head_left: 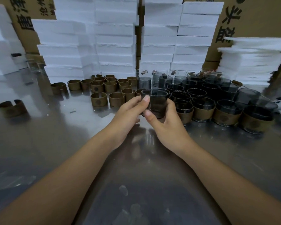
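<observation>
So the small smoky dark glass tumbler (155,103) is held just above the shiny steel table (55,143), in front of the rows of dark glasses wearing brown sleeves (203,109). It looks empty, though the tint makes it hard to be sure. The left hand (128,114) and right hand (165,125) both grip it, thumbs on the near side, fingers wrapped round the back. Loose brown split-ring sleeves (113,99) stand off to the left. The brown cardboard carton (258,17) behind reads 头盔.

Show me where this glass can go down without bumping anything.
Bare steel table lies near you, around both forearms, and left between the lone sleeve and the brown sleeves. Crowded: right of the held glass, where sleeved glasses pack tight.
</observation>
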The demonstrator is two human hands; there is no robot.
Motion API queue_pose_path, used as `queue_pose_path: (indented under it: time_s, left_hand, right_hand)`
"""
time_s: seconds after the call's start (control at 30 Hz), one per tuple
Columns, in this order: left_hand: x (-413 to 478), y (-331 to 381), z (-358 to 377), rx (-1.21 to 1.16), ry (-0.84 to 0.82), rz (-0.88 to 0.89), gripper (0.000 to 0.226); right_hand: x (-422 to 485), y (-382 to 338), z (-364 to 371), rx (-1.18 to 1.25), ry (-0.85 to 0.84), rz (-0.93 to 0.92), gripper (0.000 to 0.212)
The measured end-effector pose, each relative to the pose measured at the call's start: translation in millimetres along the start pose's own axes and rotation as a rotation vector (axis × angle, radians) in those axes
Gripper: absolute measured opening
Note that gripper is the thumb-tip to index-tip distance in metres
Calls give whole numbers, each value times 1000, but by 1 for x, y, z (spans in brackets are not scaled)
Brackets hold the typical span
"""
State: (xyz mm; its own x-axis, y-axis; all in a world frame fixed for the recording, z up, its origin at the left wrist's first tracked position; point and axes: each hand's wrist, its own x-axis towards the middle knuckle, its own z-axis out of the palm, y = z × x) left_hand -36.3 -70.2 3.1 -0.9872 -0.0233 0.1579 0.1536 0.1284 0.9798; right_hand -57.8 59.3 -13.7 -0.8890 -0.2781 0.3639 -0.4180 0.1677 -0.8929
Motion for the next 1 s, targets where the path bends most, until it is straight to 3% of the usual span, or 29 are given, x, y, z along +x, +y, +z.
queue_pose_path:
  time_s: [0.1, 0.27, 0.4, 0.77, 1.0]
  left_hand:
    - [2, -2, 2, 56, 20, 49, 41]
    - [-3, -2, 8, 333, 345, 393, 43]
    - [-8, 1, 12, 454, 352, 569, 41]
    - [-4, -2, 7, 483, 350, 446, 38]
    - [-4, -3, 8, 459, 270, 418, 55]
  right_hand:
    - [2, 2, -1, 31, 16, 24, 50]
    - [3, 3, -2, 61, 37, 58, 50]
    - [3, 2, -1, 45, 33, 78, 43]
    - [1, -2, 1, 47, 58, 105, 42]
    - [1, -2, 0, 17, 37, 53, 47]
